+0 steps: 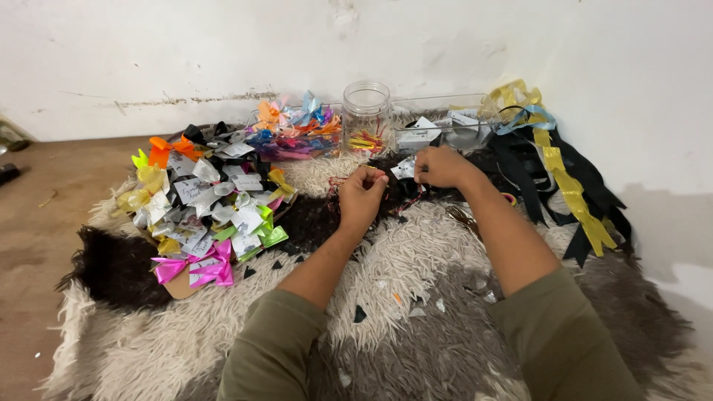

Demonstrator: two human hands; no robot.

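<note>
near the far edge of the shaggy rug [416, 260], both hands are pinched shut on something tiny. left hand [362, 196] and right hand [443, 166] sit close together, can't tell what's between the fingers. glass jar [366, 115] stands just behind them, pile of ribbon bows [200, 204] toward the left edge, gold ribbon [568, 186] trailing along the right edge.

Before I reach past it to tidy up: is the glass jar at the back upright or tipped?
Upright. The glass jar stands on its base, mouth upward with no lid, and coloured strips lie at its bottom.
</note>
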